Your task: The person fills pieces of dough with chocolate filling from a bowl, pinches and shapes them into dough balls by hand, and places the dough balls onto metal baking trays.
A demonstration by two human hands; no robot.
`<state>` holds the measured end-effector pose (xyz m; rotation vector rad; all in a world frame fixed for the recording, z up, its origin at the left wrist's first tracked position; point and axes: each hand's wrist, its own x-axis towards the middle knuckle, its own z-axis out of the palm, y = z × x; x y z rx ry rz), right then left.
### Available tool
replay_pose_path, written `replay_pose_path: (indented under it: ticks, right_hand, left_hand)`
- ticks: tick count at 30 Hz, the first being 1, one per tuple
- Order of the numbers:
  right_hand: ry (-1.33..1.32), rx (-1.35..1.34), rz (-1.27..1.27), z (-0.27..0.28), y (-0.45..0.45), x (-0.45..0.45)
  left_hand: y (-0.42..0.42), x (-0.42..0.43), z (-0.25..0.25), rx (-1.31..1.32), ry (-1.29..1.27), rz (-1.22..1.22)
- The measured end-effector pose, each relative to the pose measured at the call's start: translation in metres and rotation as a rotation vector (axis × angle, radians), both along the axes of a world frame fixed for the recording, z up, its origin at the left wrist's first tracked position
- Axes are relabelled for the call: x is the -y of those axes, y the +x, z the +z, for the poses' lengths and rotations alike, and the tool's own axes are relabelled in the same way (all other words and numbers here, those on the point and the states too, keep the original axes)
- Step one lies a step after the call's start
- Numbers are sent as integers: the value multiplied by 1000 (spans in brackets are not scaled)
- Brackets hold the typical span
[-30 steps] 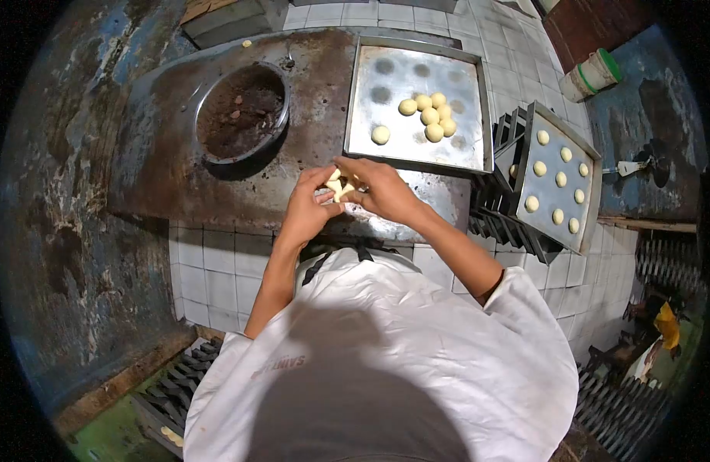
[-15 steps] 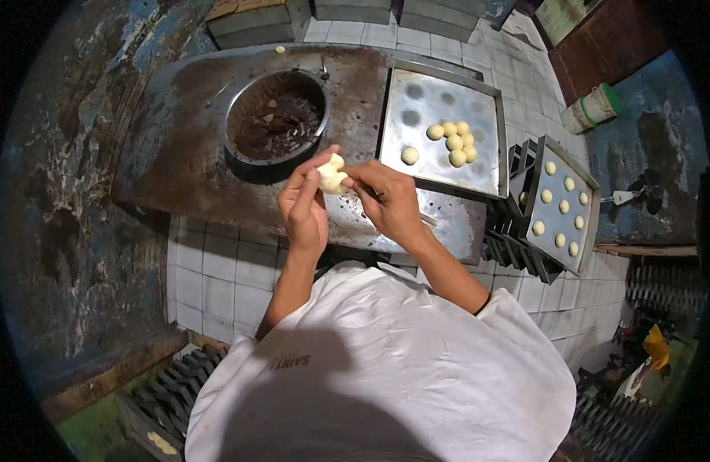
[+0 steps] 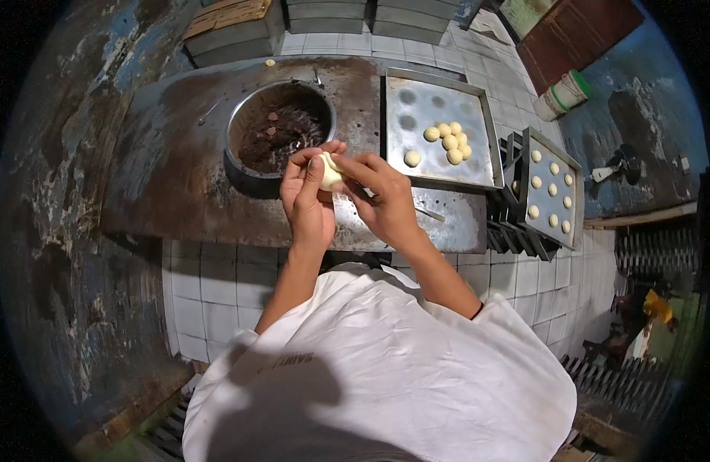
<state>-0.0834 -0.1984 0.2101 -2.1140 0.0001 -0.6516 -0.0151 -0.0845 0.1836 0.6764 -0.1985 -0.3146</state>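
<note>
Between my two hands is a pale piece of dough (image 3: 331, 174), held up over the table's near side. My left hand (image 3: 309, 202) cups it from the left, thumb pressed on its face. The fingers of my right hand (image 3: 382, 199) pinch its right edge. Just beyond my left fingers stands a metal bowl (image 3: 329, 108) with dark brown filling (image 3: 272, 146) inside. To the right, a metal baking tray (image 3: 416, 85) carries a cluster of round dough balls (image 3: 450, 142) and a single dough ball (image 3: 412, 159) apart from them.
The worn metal table (image 3: 162, 169) spans the front. A small utensil (image 3: 208, 112) lies left of the bowl, and a thin stick-like tool (image 3: 430, 213) near the right hand. A second tray (image 3: 543, 204) with several dough balls rests on a dark rack at right. A bucket (image 3: 562, 95) stands behind.
The dough's lobed, open edge has been drawn together into a rounder shape between my fingers. My head view has shifted slightly; the bowl and trays have stayed in place.
</note>
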Motion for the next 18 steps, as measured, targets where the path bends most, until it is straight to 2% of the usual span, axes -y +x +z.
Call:
replay_pose_path:
  ticks: [2,4,6,8,10,12,14,16,18]
  right_hand:
    - [0,-43,-33,4,0,-4]
    - [-167,145,-114,3,9,-5]
    - [-122,240,-114,4,17,-5]
    - [630,-83,-31,13,17,-12]
    - [669,-139,4,16,15,-12]
    - [714,-318,73,19,13,-11]
    - [645,-251,63,8,14,-17]
    - [492,-100,-126,7,13,-31]
    - [392,-47,-59,-2,14,-32]
  left_hand:
    - [3,-3,-4,46,-17,-22]
    - [5,-10,-2,88,-8,-63]
    - [9,-19,6,160,6,-140]
    - [12,-26,9,229,21,-215]
    - [18,-29,8,392,-13,-312]
    - [17,-33,9,347,-49,-355]
    - [12,-32,11,-21,-31,-285]
    - [14,-40,-9,-105,27,-265]
    - [12,-47,-23,-312,150,-230]
